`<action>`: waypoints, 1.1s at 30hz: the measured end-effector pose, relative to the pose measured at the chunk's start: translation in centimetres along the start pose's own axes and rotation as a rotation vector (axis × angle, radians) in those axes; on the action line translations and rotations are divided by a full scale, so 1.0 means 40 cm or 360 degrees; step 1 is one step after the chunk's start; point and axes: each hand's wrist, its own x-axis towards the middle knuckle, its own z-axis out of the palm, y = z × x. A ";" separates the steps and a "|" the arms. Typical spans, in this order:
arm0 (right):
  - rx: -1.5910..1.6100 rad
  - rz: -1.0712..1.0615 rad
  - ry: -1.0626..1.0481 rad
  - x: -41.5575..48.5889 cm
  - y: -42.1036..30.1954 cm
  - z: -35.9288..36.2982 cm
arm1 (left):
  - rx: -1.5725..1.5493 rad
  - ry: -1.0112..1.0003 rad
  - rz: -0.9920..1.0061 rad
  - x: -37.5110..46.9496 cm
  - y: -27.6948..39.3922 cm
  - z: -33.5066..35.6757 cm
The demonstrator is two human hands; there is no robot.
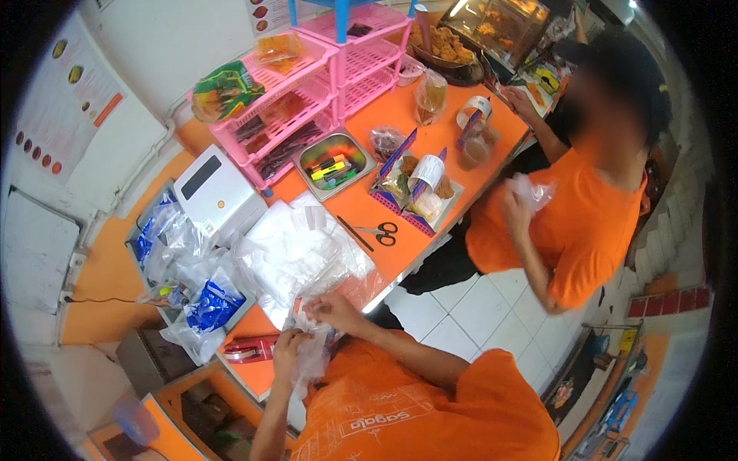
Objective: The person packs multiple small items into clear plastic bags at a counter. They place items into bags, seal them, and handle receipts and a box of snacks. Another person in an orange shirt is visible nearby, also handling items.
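Note:
My left hand (291,347) grips the side of a thin clear plastic bag (311,360) held close to my body at the table's front edge. The fingers of my right hand (337,313) pinch the upper part of this bag; its contents cannot be made out. Just left of my hands, a red tape dispenser (251,349) lies on the orange table (259,377). Beyond them spreads a pile of clear plastic bags (288,248). Black-handled scissors (384,234) and a thin black stick (354,233) lie farther right.
A co-worker (553,230) in orange stands at the right, holding a plastic bag. Food boxes (403,216) with paper slips stand near a metal tray (346,187) of markers. Pink racks (277,86), a white printer (216,193) and a grey bin (173,314) of packaging line the back and left.

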 end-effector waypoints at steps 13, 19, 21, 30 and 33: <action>-0.0730 -0.0442 -0.0007 -0.032 0.102 -0.003 | 0.0198 0.0017 0.0278 0.026 0.019 -0.005; -0.1149 -0.0490 -0.0134 -0.044 0.070 0.021 | 0.0175 -0.0003 0.0239 0.023 0.014 -0.006; -0.1064 -0.0544 -0.0096 -0.041 0.077 0.021 | 0.0238 -0.0159 0.0202 0.034 0.015 -0.018; -0.1086 -0.0995 -0.0079 -0.123 0.105 0.064 | -0.0256 -0.0349 0.0049 0.084 -0.086 -0.045; -0.1148 -0.1065 0.0009 -0.108 0.121 0.095 | -0.0070 -0.0466 -0.0085 0.123 -0.051 -0.059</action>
